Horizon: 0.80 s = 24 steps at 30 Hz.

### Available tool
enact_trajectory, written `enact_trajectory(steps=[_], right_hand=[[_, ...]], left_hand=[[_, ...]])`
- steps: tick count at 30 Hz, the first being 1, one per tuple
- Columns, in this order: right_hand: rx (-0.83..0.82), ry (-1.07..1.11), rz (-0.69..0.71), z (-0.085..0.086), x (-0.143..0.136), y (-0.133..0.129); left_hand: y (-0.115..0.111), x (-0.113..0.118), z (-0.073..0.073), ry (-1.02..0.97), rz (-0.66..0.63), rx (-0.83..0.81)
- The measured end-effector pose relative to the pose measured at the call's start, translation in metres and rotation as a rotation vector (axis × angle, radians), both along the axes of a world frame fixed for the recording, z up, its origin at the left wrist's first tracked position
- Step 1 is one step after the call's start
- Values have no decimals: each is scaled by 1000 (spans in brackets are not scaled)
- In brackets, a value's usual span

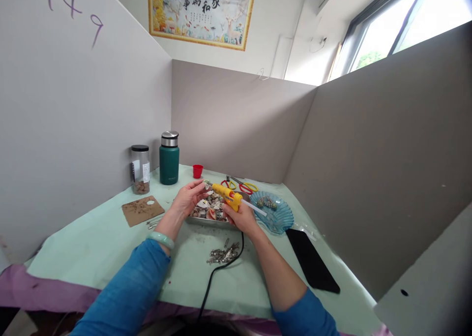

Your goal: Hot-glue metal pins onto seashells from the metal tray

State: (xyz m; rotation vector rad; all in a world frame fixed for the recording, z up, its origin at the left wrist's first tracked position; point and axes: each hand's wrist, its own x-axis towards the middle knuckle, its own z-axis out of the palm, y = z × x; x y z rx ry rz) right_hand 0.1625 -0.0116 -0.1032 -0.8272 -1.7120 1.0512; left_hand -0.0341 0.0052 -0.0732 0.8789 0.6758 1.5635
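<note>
My right hand [241, 217] is closed round the handle of a yellow hot glue gun [223, 192]. A whitish glue stick [254, 207] juts from its rear, and a black cord [217, 268] runs from it towards the table's front edge. My left hand [190, 197] pinches a small pale piece [207, 183] right at the nozzle; its exact kind is too small to tell. Below both hands stands a metal tray [210, 222] full of shells [211, 213], partly hidden by my hands. Nearer to me lies a heap of small metal clips [223, 254].
A blue scalloped plate [282, 218] with small clusters stands right, beside a black flat slab [313, 261]. Scissors [246, 188] and a red cup [198, 171] are behind. At left are a green bottle [169, 161], a lidded jar [140, 171] and brown cardboard [138, 212]. Partitions enclose the table.
</note>
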Motion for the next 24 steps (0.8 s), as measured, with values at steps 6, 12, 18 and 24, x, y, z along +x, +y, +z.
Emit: enact_trajectory(steps=[6,12,18,24], right_hand=[[0,-2,-16,2,-1,-2],[4,1,-10,6,0,-5],[6,7,12,1,0,-1],[4,9,2,-1,0,0]], left_hand=[[-1,0,1,8,1,-11],[-5,2,3,36,5,-20],[-5,4,2,97,21,10],[-5,5,2,131,88,39]])
